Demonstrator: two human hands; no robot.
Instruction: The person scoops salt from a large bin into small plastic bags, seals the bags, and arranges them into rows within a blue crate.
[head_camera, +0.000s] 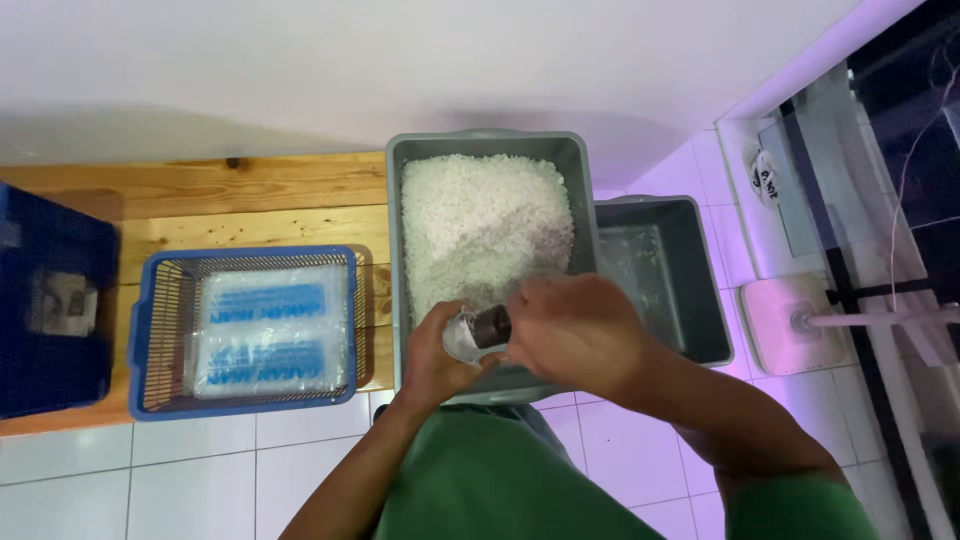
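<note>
Between both hands: small clear plastic bag (462, 337) with a dark band at its neck, held over the near edge of the grey rectangular plastic tub (580, 175).
Left hand (437, 360): curled under the bag, gripping its lower part.
Right hand (575, 330): closed around the dark neck of the bag, fingers hidden from view.
Beyond the hands: tub full of white granular material (483, 225).
Right of the right hand: second grey tub (700, 270), partly tucked beside the first.
Left of the left hand: blue mesh basket (145, 330) holding flat clear packs with blue print (268, 330), on a wooden bench (250, 195); dark blue crate (50, 300) further left.
Below the hands: green shirt (490, 475), white tiled floor (150, 480).
</note>
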